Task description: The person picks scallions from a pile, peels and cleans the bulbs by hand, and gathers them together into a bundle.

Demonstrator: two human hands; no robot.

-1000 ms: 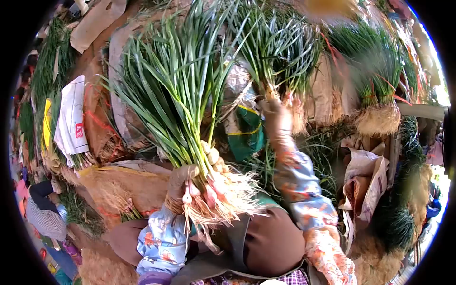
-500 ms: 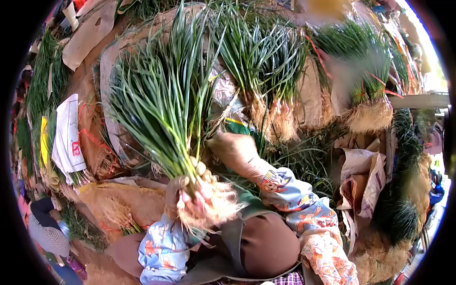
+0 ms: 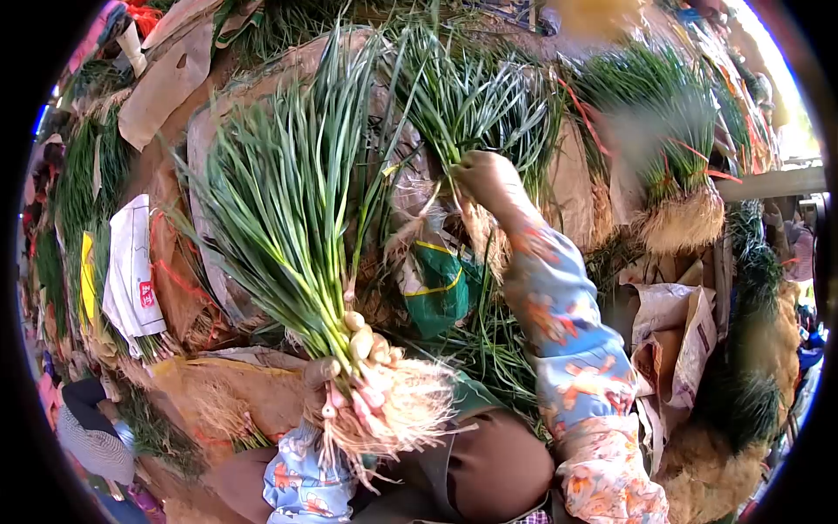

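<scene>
Near the lower middle, my left hand [image 3: 321, 372] is wrapped round a large bunch of green-leaved plants [image 3: 301, 210], just above their pale bulbs and long whitish roots. The leaves fan upward and to the left. Up at the centre, my right hand [image 3: 491, 179] is closed on the stems of green plants [image 3: 449, 105] lying at the back, their lower ends hanging beneath my fingers. Just right of this hand lie more plants with straw-coloured roots. A green packet [image 3: 436, 284] is below it and to the left.
Tied bundles with pale roots [image 3: 681, 218] lie at the right. A white sack [image 3: 131, 271] and a brown sheet [image 3: 227, 393] are on the left. Crumpled paper bags [image 3: 672, 341] stand at the right. Another person [image 3: 92, 432] is at the lower left.
My right hand has moved up and right, away from the held bunch, to the plants at the back, and has closed on their stems. My left hand has lowered slightly with its bunch.
</scene>
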